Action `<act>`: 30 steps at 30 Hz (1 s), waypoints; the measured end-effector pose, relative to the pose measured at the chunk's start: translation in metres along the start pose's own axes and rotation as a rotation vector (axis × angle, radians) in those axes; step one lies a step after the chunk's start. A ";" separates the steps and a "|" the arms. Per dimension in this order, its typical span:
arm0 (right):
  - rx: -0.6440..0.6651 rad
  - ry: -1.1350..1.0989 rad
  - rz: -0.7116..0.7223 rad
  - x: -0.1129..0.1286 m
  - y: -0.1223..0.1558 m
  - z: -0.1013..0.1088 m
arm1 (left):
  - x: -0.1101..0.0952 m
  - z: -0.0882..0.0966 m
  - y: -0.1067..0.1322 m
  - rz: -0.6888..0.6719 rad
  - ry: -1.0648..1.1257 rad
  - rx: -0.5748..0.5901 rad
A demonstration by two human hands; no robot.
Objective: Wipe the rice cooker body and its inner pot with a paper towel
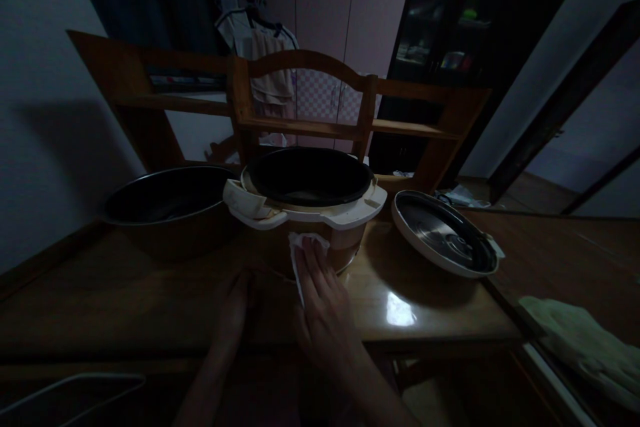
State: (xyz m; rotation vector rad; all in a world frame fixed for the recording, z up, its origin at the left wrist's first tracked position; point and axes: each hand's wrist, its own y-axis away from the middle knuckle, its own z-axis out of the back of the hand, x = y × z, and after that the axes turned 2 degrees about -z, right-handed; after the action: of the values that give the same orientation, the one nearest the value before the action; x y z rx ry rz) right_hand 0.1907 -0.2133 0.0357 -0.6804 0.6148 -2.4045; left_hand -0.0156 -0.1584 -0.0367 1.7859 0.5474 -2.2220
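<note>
A white electric cooker body (345,217) stands on the wooden desk, its round dark opening facing up. My right hand (323,300) presses a white wipe or tissue (296,260) flat against the cooker's front wall, fingers together over it. Low by the cooker's base, at its left, is my left hand (240,297); its fingers are in deep shadow, and whether they touch the cooker does not show. A large dark pot (165,220) sits to the left. The round lid (445,233) lies to the right with its metal inner side up.
Behind the cooker rises the desk's wooden shelf rack (305,125). A pale green cloth (580,337) lies at the lower right, beyond the desk (430,320). A white wire-like loop (100,377) shows at the lower left. The room is dim.
</note>
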 end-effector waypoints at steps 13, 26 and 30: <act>0.002 0.027 -0.055 -0.035 0.031 0.009 | -0.011 0.001 0.005 0.061 0.024 0.001; -0.073 -0.137 -0.221 -0.092 0.051 0.020 | -0.009 -0.001 0.004 0.075 0.056 0.004; -0.186 -0.375 -0.426 -0.093 0.043 0.016 | -0.007 0.000 0.002 0.054 0.008 -0.003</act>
State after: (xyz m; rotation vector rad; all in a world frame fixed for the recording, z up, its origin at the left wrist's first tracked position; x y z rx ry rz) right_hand 0.2830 -0.1912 -0.0063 -1.4259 0.5811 -2.5092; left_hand -0.0134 -0.1611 -0.0300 1.7873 0.4979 -2.1780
